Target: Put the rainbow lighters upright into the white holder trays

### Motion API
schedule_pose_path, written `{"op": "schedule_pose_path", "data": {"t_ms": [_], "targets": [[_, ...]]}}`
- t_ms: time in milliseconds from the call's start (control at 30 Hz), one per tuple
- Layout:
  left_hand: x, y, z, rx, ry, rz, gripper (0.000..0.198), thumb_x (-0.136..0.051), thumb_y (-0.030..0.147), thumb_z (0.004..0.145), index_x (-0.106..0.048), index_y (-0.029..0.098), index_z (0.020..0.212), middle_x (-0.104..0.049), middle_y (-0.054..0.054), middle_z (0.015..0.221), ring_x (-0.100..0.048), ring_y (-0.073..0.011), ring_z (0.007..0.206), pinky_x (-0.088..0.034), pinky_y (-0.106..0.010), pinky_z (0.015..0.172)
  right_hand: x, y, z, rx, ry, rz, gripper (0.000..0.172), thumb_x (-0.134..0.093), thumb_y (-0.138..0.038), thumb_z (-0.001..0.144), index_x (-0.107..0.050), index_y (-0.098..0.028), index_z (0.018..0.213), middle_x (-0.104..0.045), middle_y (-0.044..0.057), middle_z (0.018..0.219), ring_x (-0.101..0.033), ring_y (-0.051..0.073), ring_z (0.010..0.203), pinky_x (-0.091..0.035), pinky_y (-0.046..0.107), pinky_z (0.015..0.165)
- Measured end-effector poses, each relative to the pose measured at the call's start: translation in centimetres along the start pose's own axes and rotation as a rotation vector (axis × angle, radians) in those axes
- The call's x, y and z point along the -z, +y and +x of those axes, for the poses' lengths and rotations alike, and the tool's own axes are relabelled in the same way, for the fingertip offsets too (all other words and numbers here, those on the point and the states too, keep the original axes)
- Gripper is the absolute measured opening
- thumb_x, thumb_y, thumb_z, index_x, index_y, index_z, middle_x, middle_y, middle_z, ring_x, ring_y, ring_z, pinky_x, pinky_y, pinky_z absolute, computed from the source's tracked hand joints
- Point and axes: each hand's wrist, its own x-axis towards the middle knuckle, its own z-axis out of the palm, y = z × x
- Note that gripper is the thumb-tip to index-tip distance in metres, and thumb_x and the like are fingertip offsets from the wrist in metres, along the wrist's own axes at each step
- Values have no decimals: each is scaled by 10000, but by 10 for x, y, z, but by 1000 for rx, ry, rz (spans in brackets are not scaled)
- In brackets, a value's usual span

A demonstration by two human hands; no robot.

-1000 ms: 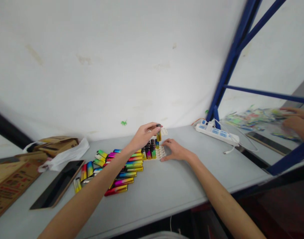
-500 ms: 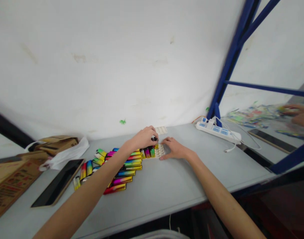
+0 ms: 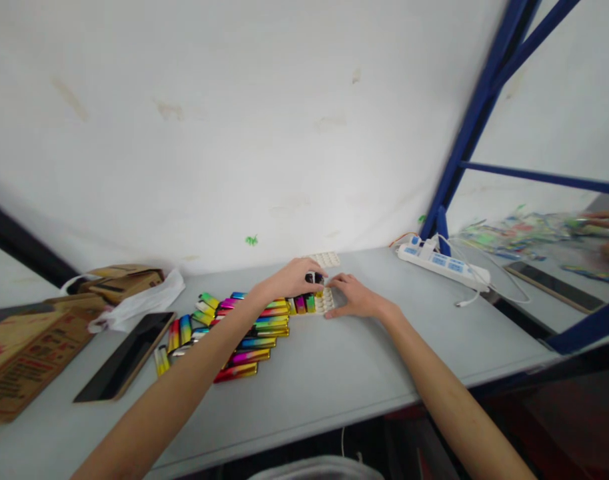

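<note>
My left hand (image 3: 290,280) is closed in a pinch on the black top of a lighter standing in a white slotted tray (image 3: 326,303) on the grey table (image 3: 334,373). Beside it, my right hand (image 3: 353,297) rests on the tray's right side with its fingers curled against it. Several rainbow-coloured lighters (image 3: 304,305) stand upright in the tray. Many more rainbow lighters (image 3: 249,333) lie in rows on the table left of the tray. A second white tray (image 3: 325,259) lies just behind my hands.
A white power strip (image 3: 444,264) with cables lies at the back right by a blue rack post (image 3: 464,133). At the left are a dark tablet (image 3: 124,363), cardboard boxes (image 3: 19,360) and a white bag (image 3: 144,303). Another person's hands (image 3: 607,230) work beyond the rack.
My left hand has come down with the yellow lighter from above the tray into the tray. My right hand has shifted closer against the tray.
</note>
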Motion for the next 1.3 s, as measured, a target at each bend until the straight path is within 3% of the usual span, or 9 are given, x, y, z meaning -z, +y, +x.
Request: {"op": "schedule_pose_path", "data": {"t_ms": [100,200,333,467,633,867,1000,1200,1300], "targets": [[11,-5,-16,58,140,-92,456,-668,398,886,-685,268,1323,-724,-73,1292,-684,-239,1095,-519,-368,974,0,1,-1,13,11,12,790,-864,-612,710,-621,-186,1329,-616,154,1263,-561,339,1177,-448,514,1066],[27,-27,-45,207,230,-65,416,-659,402,866,-722,248,1247,-740,-83,1236,-686,-253,1074,-541,-381,926,0,0,-1,23,15,26,767,-860,-621,709,-636,-199,1310,-621,146,1258,-563,338,1177,-447,518,1069],[35,-61,-90,326,148,34,334,-689,459,812,-802,235,1032,-765,-97,1150,-685,-294,1081,-510,-413,988,-1,1,-1,9,13,30,775,-852,-638,710,-642,-180,1300,-613,158,1271,-553,345,1197,-448,510,1075],[23,-74,-115,349,31,27,357,-708,518,785,-815,228,965,-772,-116,1140,-692,-314,1070,-481,-428,1038,-1,2,-2,0,9,35,783,-846,-650,710,-639,-182,1302,-609,156,1275,-551,346,1201,-449,511,1076],[11,-77,-120,414,123,-48,367,-729,557,737,-786,226,886,-788,-88,1067,-698,-311,1037,-501,-418,1008,0,1,-3,-19,2,42,783,-856,-633,708,-631,-186,1311,-601,156,1301,-545,344,1223,-436,514,1098],[18,-77,-126,395,193,-124,314,-682,529,816,-779,231,842,-801,-65,998,-710,-277,971,-509,-376,971,1,2,-4,-14,-12,42,770,-844,-637,718,-632,-183,1304,-593,165,1305,-548,347,1223,-437,531,1103],[16,-75,-127,399,175,-134,358,-683,545,815,-796,224,926,-807,-67,980,-727,-272,929,-541,-357,911,0,4,-5,-3,-1,52,756,-830,-639,735,-623,-211,1323,-587,149,1327,-545,340,1242,-429,533,1115],[10,-66,-122,398,190,-4,438,-594,552,889,-803,206,1057,-793,-101,1136,-709,-307,1085,-487,-398,1040,0,3,-5,-17,-7,51,767,-847,-624,722,-623,-201,1321,-589,151,1324,-548,339,1241,-427,527,1118],[2,-63,-110,366,180,55,456,-592,536,887,-793,189,1104,-788,-121,1137,-711,-313,1065,-503,-388,998,1,2,-5,-14,-7,41,766,-845,-627,723,-625,-190,1313,-590,154,1320,-547,336,1239,-428,522,1118]]}}
